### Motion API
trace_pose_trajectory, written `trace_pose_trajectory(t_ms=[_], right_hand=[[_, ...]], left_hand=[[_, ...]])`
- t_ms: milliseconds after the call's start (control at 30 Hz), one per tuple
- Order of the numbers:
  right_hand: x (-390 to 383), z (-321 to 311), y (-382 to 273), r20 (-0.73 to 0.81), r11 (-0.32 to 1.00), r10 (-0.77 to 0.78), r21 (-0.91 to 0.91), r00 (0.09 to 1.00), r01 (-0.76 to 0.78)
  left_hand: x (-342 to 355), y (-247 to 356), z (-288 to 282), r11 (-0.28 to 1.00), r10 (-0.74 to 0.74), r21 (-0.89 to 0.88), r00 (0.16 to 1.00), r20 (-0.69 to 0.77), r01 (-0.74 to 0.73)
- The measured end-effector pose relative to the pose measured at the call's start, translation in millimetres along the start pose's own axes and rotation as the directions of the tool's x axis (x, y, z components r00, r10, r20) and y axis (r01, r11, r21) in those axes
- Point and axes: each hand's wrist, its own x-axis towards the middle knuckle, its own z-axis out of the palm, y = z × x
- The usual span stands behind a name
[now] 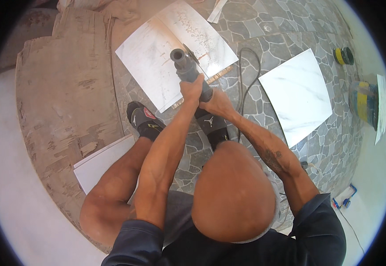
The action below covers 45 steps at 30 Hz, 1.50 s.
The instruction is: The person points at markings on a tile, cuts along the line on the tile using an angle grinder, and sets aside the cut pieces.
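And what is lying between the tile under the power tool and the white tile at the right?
In the head view, a looped dark cable lies on the stone-patterned floor between the tile under the tool and the right-hand tile.

A brown board [69, 95] is being seen well left of the clear container [364, 104], a yellow-and-black cylinder [343, 56] beyond it.

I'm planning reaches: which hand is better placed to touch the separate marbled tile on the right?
Probably the right hand: it is nearer the separate marbled tile, while the left hand lies farther away. Both grip the power tool, so the right would have to let go first.
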Motion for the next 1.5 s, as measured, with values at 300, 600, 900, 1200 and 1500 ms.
trace_pose_trajectory(t_ms=[300,600,900,1200,1500], right_hand=[[-5.3,9.0,9.0,-0.023,0.997,0.064,-0.043,0.998,-0.065],[-20.6,4.6,10.1,-0.017,0.998,0.061,-0.018,0.998,-0.061],[-31.3,5.0,27.3,0.016,0.997,0.065,0.042,0.998,-0.066],[-42.4,5.4,31.3,0.004,0.994,0.094,-0.060,0.996,-0.094],[-68.8,-10.9,-2.7,0.001,0.996,0.083,-0.042,0.997,-0.083]], left_hand=[[3.0,-15.4,-1.2,0.999,0.004,0.033,1.000,-0.025,-0.003],[-14.7,-18.1,-3.3,1.000,0.026,-0.006,0.999,0.034,-0.026],[-32.4,-23.4,1.9,1.000,-0.003,0.026,0.999,0.036,0.002],[-51.0,-16.0,-1.9,1.000,-0.003,-0.016,0.998,0.068,0.004],[-61.2,-19.4,-8.7,1.000,-0.009,0.020,0.997,0.079,0.007]])
